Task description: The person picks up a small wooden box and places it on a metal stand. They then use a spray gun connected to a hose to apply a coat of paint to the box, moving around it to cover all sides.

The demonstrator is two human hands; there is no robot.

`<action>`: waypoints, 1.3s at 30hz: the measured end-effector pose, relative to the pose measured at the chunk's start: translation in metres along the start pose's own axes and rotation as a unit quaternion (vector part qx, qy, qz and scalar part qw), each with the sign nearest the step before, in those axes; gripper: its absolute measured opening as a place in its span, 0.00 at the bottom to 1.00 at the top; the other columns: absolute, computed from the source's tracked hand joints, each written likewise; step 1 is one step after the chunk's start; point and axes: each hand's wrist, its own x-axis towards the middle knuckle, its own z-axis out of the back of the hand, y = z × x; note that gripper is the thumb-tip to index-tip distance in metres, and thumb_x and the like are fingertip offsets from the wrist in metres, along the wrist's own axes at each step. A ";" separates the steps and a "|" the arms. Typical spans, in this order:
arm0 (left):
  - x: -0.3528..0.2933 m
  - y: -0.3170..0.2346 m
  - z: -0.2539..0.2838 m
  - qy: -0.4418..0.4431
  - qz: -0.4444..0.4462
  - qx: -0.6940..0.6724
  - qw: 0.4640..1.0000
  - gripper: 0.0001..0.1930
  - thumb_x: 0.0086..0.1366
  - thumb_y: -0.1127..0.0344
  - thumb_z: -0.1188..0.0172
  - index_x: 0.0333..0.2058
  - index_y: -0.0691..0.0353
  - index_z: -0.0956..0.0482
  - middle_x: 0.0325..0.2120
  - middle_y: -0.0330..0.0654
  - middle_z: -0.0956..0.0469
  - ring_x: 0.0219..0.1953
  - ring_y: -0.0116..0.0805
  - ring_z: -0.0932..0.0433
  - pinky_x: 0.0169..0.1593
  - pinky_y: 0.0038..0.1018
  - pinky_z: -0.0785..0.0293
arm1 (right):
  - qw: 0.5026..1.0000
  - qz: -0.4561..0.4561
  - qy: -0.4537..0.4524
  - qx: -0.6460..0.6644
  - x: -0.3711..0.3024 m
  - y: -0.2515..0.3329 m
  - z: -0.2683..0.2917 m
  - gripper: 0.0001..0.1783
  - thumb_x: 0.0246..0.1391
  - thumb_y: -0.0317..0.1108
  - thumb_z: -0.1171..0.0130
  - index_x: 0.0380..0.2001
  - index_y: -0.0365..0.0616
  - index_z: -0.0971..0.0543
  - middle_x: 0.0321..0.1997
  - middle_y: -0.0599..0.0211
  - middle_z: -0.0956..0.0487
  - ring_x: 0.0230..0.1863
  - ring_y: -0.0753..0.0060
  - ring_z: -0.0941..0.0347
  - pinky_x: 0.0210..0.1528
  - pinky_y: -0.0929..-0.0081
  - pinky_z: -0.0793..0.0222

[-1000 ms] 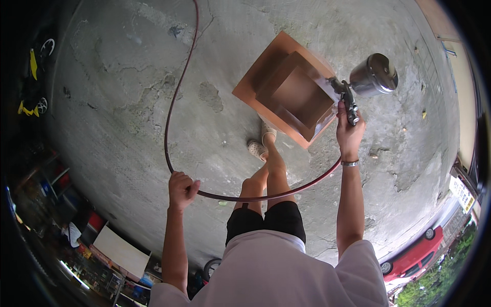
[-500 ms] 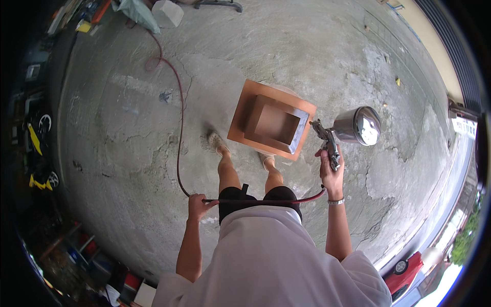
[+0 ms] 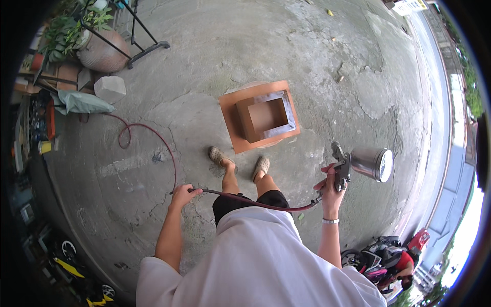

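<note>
My right hand (image 3: 331,188) grips a spray gun (image 3: 342,166) by its handle, out to the right of my body. A shiny metal paint cup (image 3: 372,163) sticks out from the gun's right side. A dark red air hose (image 3: 266,206) runs from the gun's base across my waist to my left hand (image 3: 185,194), which is closed around it. Ahead of my feet stands a brown box-shaped piece (image 3: 244,120) with a wide flat flange and a rectangular opening. Its rim is silvery grey along the right and top sides. The gun is apart from it.
The hose loops over cracked concrete (image 3: 204,66) to a green-grey cloth (image 3: 84,102) at far left. Nearby are a pale block (image 3: 110,89), a big clay pot (image 3: 104,50) and a black metal stand (image 3: 148,52). Motorcycles (image 3: 376,258) and a person in red (image 3: 405,263) are at lower right.
I have turned to the right and shifted my stance. The spray gun has moved from beside the brown piece's right edge to farther off, nearer me. Both hands keep their holds.
</note>
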 end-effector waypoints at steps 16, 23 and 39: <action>-0.120 0.060 -0.129 0.030 -0.076 0.071 0.994 0.34 0.61 0.34 0.36 0.23 0.67 0.23 0.18 0.51 0.24 0.25 0.50 0.23 0.32 0.42 0.30 | 0.994 0.080 -0.075 -0.022 -0.189 -0.137 0.080 0.05 0.61 0.26 0.38 0.38 0.37 0.22 0.23 0.71 0.23 0.25 0.84 0.31 0.29 0.81 0.36; -0.209 0.100 -0.188 0.030 -0.005 0.048 0.998 0.38 0.65 0.30 0.47 0.24 0.67 0.18 0.21 0.56 0.22 0.28 0.57 0.20 0.35 0.46 0.28 | 0.992 0.059 -0.097 -0.055 -0.252 -0.181 0.130 0.11 0.62 0.34 0.35 0.38 0.35 0.20 0.19 0.72 0.28 0.23 0.84 0.38 0.25 0.77 0.40; -0.160 0.098 -0.166 -0.017 -0.154 0.095 0.983 0.27 0.71 0.49 0.43 0.22 0.69 0.25 0.19 0.56 0.27 0.23 0.56 0.29 0.32 0.43 0.34 | 0.969 0.011 -0.208 -0.135 -0.165 -0.358 0.131 0.20 0.68 0.43 0.40 0.27 0.36 0.17 0.15 0.76 0.29 0.16 0.87 0.39 0.19 0.78 0.47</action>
